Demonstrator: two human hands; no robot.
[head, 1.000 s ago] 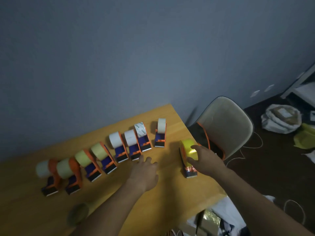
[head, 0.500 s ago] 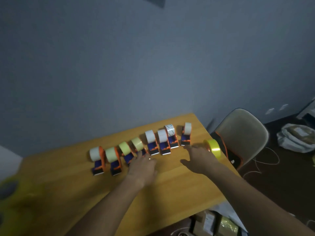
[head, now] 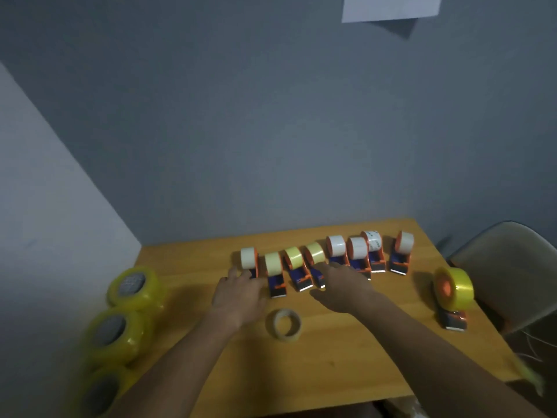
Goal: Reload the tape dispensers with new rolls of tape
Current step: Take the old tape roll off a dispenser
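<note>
Several orange-and-blue tape dispensers (head: pixel 357 254) stand in a row across the wooden table (head: pixel 331 366), each loaded with a white or pale yellow roll. One more dispenser with a bright yellow roll (head: pixel 453 292) stands apart at the right edge. A nearly used-up roll core (head: pixel 284 324) lies flat near the middle. My left hand (head: pixel 239 292) reaches over the leftmost dispenser (head: pixel 249 260), fingers loosely extended. My right hand (head: pixel 343 286) hovers over the middle dispensers, fingers spread, holding nothing. A stack of new yellow rolls (head: pixel 120 324) stands at the left.
A grey wall runs behind the table with a sheet of paper (head: pixel 390 7) stuck high up. A beige chair (head: pixel 509 267) stands off the table's right edge. Boxes show dimly under the front edge.
My right hand let go of the yellow-roll dispenser, which now stands alone at the right, and moved left to the row. The view swung left, revealing the stacked yellow rolls.
</note>
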